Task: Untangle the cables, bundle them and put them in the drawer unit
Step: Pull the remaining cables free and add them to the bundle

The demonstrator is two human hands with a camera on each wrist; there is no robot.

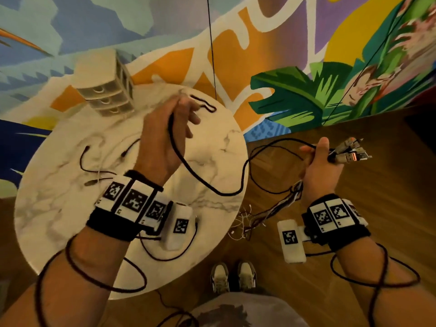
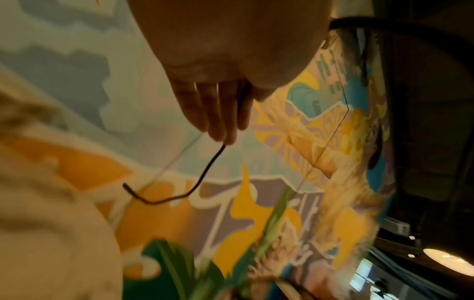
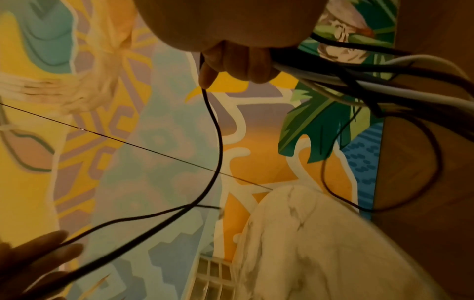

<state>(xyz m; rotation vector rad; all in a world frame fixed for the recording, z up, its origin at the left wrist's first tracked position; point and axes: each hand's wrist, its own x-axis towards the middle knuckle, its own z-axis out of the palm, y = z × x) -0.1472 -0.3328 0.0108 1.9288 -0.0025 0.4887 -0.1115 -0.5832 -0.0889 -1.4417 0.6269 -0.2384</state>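
My left hand (image 1: 174,123) is raised over the round marble table (image 1: 70,208) and holds a black cable (image 1: 212,187) between thumb and fingers. The cable's free end (image 1: 205,105) lies near the table's far edge. The rest of it sags over the table edge to my right hand (image 1: 320,161), held beyond the table above the floor. That hand grips a bunch of cables, whose USB plugs (image 1: 349,152) stick out past the thumb. In the left wrist view the cable (image 2: 202,176) dangles from the fingers (image 2: 218,113). The right wrist view shows black and white cables (image 3: 359,81) in the fist. The beige drawer unit (image 1: 106,90) stands at the table's far left.
Thin dark cables (image 1: 85,159) and a small plug (image 1: 92,182) lie on the table's left part. Loose thin wires (image 1: 259,218) hang below my right hand. Under the table lies a colourful rug (image 1: 295,97), with wooden floor (image 1: 377,197) to the right. A thin black cord (image 1: 212,55) hangs straight down beyond the table.
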